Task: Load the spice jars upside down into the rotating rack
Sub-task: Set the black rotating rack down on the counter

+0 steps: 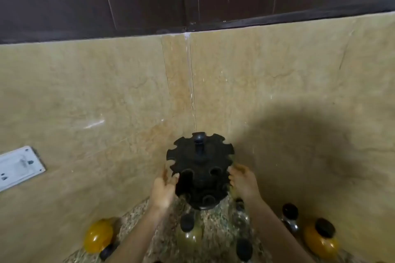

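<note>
Black plastic, the rotating rack (200, 168) stands on the speckled granite counter (215, 218) in a corner of beige wall tiles (96, 92). I see my left hand (163, 191) and right hand (243, 181) spread open on either side of it, fingertips at its rim, holding no jar. Spice jars lie nearer me: a yellow jar (98, 235) left, an orange jar (320, 238) right, a greenish jar (189, 231) between.
</note>
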